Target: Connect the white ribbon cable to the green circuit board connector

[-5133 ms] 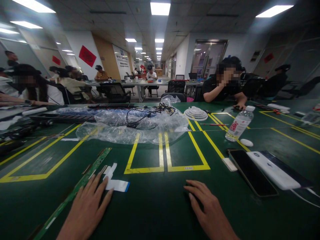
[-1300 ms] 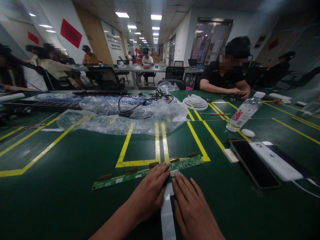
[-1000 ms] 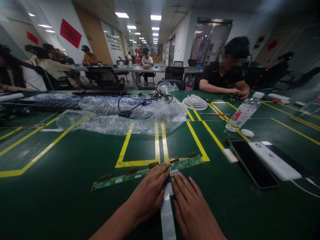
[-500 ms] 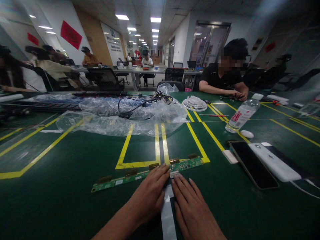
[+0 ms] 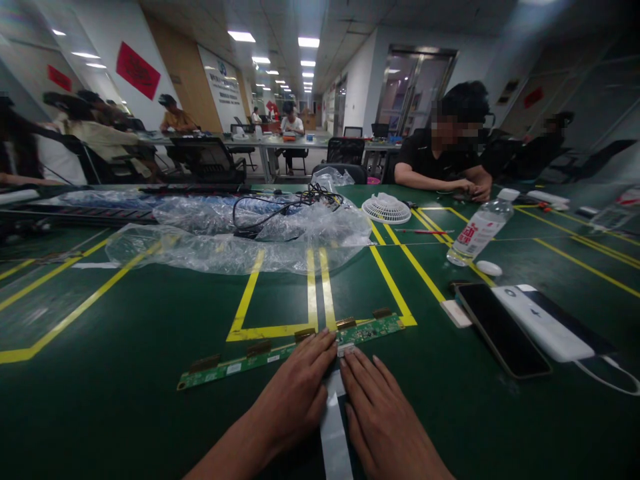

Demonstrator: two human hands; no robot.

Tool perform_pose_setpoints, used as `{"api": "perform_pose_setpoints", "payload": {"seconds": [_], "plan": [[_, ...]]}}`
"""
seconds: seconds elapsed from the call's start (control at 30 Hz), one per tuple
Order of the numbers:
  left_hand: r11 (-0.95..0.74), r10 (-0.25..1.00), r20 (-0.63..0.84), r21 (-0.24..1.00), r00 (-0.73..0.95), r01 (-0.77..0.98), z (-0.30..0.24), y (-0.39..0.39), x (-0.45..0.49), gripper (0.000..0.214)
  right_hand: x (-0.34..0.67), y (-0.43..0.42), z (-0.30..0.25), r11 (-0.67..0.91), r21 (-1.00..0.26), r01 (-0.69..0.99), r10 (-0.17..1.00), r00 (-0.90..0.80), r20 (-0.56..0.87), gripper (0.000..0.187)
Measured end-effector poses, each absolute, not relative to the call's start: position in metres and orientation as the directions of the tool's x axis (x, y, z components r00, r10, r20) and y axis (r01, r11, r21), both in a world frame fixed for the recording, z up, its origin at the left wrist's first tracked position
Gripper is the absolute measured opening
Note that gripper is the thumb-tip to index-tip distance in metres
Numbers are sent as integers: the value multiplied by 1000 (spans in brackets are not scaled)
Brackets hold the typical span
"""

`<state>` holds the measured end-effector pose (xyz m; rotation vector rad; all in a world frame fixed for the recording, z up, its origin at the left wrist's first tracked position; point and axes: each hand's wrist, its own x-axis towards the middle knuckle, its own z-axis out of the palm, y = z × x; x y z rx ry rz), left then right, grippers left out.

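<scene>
A long, narrow green circuit board [image 5: 233, 368] with brown flexible tabs along its far edge lies slantwise on the table in front of me. A flat white ribbon cable [image 5: 334, 427] runs from the table's near side up to the connector at the board's middle. My left hand [image 5: 299, 377] rests with fingers stretched over the board, left of the connector, its thumb beside the cable. My right hand [image 5: 377, 400] lies flat on the cable's right side, fingertips at the connector. The cable's end under the fingertips is partly hidden.
Beyond the board lies clear plastic wrap [image 5: 215, 253] with black cables [image 5: 280, 207] on it. A white fan grille [image 5: 386, 209], a bottle [image 5: 483, 227], a dark phone [image 5: 503, 330] and a white device [image 5: 545, 323] are to the right. A person [image 5: 445, 147] sits across the table.
The view has shifted slightly, so the board and table items appear a little further left. Both hands stay at the connector in nearly the same pose.
</scene>
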<state>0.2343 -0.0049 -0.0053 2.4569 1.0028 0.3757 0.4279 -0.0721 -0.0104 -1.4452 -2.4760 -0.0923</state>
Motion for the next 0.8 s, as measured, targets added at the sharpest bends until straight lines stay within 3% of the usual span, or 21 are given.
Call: {"api": "perform_pose_setpoints", "payload": {"seconds": [0.23,0.5,0.8], "plan": [[-667,681,109,500,724,553,-8,-5,232,74,434,-69,-8,531,-69,844,835,-509,209,57],[-690,673,156,483,723,538,-12,-4,231,70,434,-70,-7,484,-172,858,870,-450,201,53],[-744,640,254,443,725,501,-11,-7,232,63,433,-75,2,475,-305,826,868,-382,316,44]]}}
